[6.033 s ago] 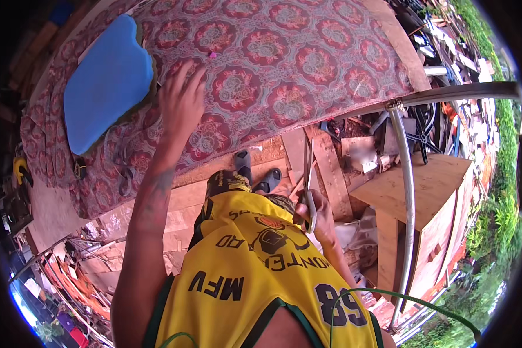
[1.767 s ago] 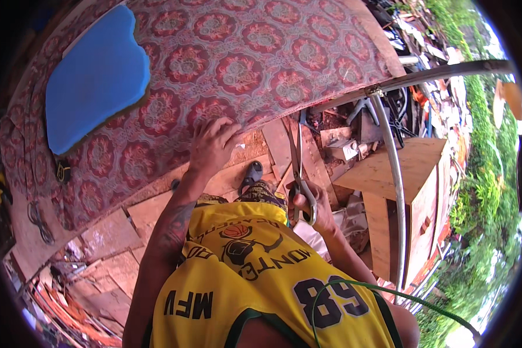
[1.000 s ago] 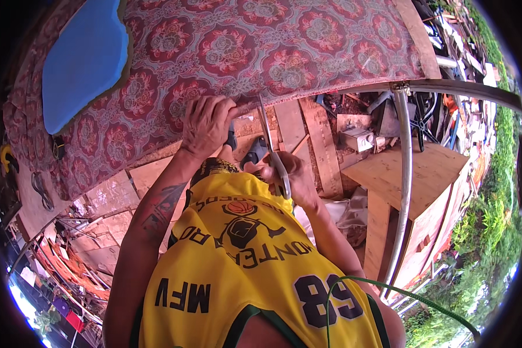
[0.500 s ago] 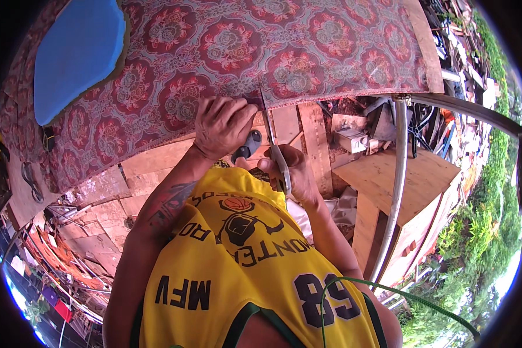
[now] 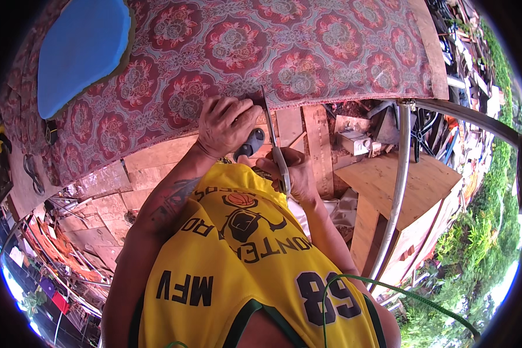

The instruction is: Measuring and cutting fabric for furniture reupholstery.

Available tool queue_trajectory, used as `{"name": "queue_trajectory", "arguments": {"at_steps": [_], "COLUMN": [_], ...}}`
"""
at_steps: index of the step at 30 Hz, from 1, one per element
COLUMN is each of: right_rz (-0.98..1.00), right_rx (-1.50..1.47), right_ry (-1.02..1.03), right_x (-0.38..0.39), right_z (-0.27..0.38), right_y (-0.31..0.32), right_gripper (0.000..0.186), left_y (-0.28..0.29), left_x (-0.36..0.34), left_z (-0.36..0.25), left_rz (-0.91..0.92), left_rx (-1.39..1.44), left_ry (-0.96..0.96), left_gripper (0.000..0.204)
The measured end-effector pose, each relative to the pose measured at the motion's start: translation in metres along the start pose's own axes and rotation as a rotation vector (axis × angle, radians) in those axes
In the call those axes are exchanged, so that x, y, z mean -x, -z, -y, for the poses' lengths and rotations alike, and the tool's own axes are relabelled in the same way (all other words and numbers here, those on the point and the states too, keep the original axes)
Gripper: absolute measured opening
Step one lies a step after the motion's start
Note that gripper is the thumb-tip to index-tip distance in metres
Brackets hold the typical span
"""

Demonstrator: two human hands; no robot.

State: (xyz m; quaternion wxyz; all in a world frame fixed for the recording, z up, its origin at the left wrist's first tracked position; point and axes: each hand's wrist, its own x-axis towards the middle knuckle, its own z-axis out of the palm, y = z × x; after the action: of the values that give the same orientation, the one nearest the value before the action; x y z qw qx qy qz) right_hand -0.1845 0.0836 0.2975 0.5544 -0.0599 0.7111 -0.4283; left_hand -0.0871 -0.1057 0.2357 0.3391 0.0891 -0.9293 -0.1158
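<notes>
A red and grey floral fabric [image 5: 235, 49] lies spread over the table, its near edge hanging in front of me. My left hand [image 5: 227, 124] is closed on that near edge, its fingers curled over a fold of the cloth. Close by on the right, my right hand [image 5: 298, 174] is wrapped round the handles of a pair of scissors [image 5: 271, 129]. Their long blades point away from me and meet the fabric edge just right of my left fingers. How far apart the blades are is hard to make out.
A blue rounded panel [image 5: 82, 55] lies on the fabric at far left. Eyeglasses [image 5: 33, 174] rest at the table's left end. To the right stand a metal pole [image 5: 401, 174] and a wooden cabinet [image 5: 397, 182]. A green cord [image 5: 412, 296] crosses at lower right.
The whole view has shifted slightly. Both hands keep nearly the same hold, with the scissors still at the fabric edge; no clear cut progress shows.
</notes>
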Motion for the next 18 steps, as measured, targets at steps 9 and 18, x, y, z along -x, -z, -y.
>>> {"name": "queue_trajectory", "arguments": {"at_steps": [9, 18], "right_rz": [0.001, 0.03], "right_rx": [-0.097, -0.053], "right_ry": [-0.044, 0.036], "right_x": [-0.006, -0.027], "right_z": [-0.005, 0.016], "right_y": [-0.002, -0.007], "right_gripper": [0.043, 0.038], "left_y": [0.001, 0.001], "left_x": [0.005, 0.009], "left_z": [0.002, 0.004], "left_rz": [0.027, 0.011], "left_rx": [0.001, 0.027], "left_ry": [0.002, -0.005], "left_gripper": [0.03, 0.028]}}
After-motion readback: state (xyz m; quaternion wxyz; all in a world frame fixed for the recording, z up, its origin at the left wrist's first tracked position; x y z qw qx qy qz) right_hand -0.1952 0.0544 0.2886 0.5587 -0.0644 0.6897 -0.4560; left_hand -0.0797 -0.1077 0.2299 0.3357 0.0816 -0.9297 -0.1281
